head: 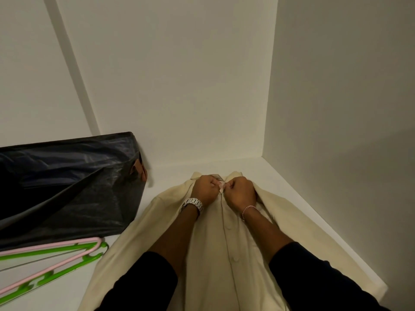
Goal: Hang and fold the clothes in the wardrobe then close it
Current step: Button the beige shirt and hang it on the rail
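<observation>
Cream shirt [202, 254] lies flat, front up, on the white wardrobe shelf [314, 212], collar toward the back wall, button placket running down the middle. Left hand [205, 189] and right hand [240, 191] sit close together at the collar, fingers curled, each pinching the fabric by the top button. Black storage bag [67, 187] stands left of the shirt. Pink hanger [56, 263] lies over a green hanger [67, 250] in front of the bag.
</observation>
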